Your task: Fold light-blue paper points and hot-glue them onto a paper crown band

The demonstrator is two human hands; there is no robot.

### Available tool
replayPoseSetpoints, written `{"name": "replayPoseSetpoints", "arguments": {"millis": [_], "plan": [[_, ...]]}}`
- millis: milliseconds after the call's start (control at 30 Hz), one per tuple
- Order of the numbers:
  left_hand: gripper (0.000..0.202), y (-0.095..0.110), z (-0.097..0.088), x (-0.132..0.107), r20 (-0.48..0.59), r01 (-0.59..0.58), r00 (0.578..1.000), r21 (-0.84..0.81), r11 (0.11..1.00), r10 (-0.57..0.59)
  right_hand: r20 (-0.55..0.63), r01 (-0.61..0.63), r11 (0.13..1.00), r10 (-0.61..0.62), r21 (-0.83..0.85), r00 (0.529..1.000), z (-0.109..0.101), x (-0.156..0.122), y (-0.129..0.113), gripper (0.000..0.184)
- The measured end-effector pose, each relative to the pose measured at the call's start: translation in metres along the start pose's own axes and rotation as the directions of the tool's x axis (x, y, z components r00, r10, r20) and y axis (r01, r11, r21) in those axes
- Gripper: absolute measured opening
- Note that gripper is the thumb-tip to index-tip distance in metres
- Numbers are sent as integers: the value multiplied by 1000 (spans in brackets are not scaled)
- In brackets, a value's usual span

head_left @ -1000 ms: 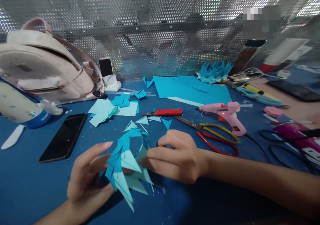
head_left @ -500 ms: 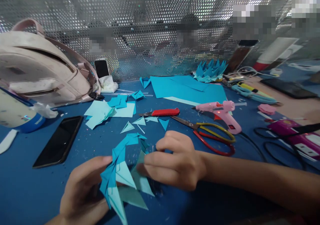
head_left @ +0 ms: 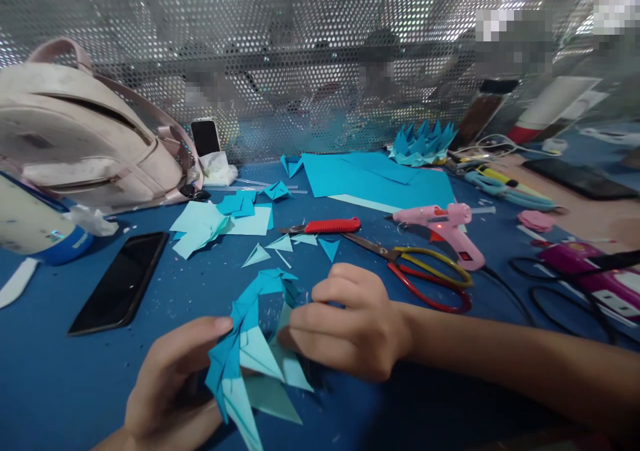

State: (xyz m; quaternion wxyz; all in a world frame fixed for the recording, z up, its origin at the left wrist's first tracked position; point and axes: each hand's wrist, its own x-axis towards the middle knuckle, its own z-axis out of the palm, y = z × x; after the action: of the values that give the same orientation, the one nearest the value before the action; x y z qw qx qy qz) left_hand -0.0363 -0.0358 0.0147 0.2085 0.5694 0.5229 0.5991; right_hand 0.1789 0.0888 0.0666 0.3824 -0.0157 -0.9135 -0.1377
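Observation:
A ring-shaped blue folded-paper piece (head_left: 233,344), with pale points fanning toward me, is held low over the table. My left hand (head_left: 173,377) grips its left side, thumb on the outer edge and the other fingers partly hidden behind it. Curled closed, my right hand (head_left: 347,321) is at the ring's right end, its fingertips against the pale folds. Just beyond lie small paper triangles (head_left: 257,255), a red-handled cutter (head_left: 333,225) and scissors (head_left: 430,267) with one red and one yellow handle.
A pink glue gun (head_left: 445,221) lies at the right, its cord trailing near a magenta power strip (head_left: 580,271). Blue paper sheets (head_left: 350,174) and a spiky paper piece (head_left: 423,143) sit at the back. Leftward are a phone (head_left: 117,284), a cup (head_left: 43,227) and a backpack (head_left: 90,131).
The paper ring and my left hand have shifted slightly to the right. My right hand stays almost in place, still closed at the ring's right end.

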Motion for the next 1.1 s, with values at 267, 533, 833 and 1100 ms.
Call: {"name": "replayPoseSetpoints", "arguments": {"millis": [267,533,833,1100], "plan": [[40,7,6,2,-45,13,999,-50,999,-15,-59,42,999,-43,-29,997,2,-4,5,7],[44,11,11,7,-60,-38,998,-59,998,35,-34,47,998,-49,-52,998,3,-3,5,10],[44,20,12,14,-26,-33,999,-66,997,31,-52,78,992,-84,-103,995,4,-6,14,3],[47,16,13,17,-27,-78,997,-44,996,77,-33,66,991,-70,-116,997,4,-4,13,9]]}}
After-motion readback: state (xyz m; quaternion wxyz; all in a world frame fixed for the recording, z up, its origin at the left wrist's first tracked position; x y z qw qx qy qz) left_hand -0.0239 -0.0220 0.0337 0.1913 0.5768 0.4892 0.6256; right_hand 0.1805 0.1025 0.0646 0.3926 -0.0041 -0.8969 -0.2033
